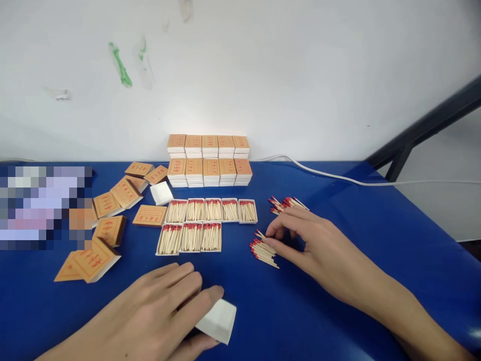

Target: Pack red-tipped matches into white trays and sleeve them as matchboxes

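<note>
Pale wall (300, 75) is backing a blue table (383, 225); clock dirs. are from the filled trays' middle. At 9, sth blurred (41, 205) is lying, can't ID. Nearer, still abt 9, orange covers (107, 204) are sprawling, some overlapping: approx. 9 clear + maybe 1 in the blur; prob. lying loose as order isn't mattering there. At 10, 1 spare tray (161, 193) is sitting, looking empty.

At 7, L hand (154, 311) is holding 1 white tray (225, 321) (at 6): thumb below, index above, prob. pinching edges for keeping its inside free; other fingers are lying close together. Mid: 8 filled trays (211, 250), 5 back + 3 front, are standing side by side, prob. for easy counting. At 12, orange-topped stacks (211, 168), 2 rows × 5 = 10, are standing by the wall, prob. out of the hands' way.

2 match piles (265, 258), at 4 and btwn 2 & 3, are lying heads mostly left, prob. for quick picking; matches uncountable. Btwn 3 & 4, R hand (319, 240) is pinching a match (259, 233) w/ thumb + index, it seems; exact no. hidden, other fingers curling. At 2, 1 white cable (361, 183) is trailing.
</note>
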The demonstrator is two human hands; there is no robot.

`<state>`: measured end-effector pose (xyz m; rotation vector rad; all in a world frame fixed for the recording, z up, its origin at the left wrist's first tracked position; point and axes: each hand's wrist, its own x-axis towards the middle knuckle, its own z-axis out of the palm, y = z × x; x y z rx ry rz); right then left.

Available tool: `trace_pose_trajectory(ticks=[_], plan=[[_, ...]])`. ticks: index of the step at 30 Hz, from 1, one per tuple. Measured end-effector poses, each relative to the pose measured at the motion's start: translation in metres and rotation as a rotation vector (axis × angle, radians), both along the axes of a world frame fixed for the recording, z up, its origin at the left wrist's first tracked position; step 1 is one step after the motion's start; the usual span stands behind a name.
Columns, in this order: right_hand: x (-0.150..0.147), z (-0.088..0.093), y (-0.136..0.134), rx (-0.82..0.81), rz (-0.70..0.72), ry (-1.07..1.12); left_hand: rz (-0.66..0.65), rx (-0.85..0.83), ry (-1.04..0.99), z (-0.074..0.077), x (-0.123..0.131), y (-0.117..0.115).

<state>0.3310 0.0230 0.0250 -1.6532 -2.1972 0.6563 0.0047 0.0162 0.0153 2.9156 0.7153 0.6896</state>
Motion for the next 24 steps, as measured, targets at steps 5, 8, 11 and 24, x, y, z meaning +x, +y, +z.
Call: trace_pose_trajectory(ticks=[5,8,11,24], plan=[[0.001,-0.001,-0.001,0.005,-0.008,-0.012,-0.003,0.014,0.006,0.001,-0.001,-0.002],[0.002,0.000,-0.001,0.017,-0.019,-0.024,-0.010,-0.004,0.029,-0.001,-0.005,-0.003],[0.003,0.002,0.000,0.030,-0.020,-0.034,-0.017,-0.022,0.055,-0.003,-0.007,-0.003],[0.015,0.012,-0.001,0.043,0.021,0.003,-0.023,-0.072,0.100,-0.004,-0.009,-0.003]])
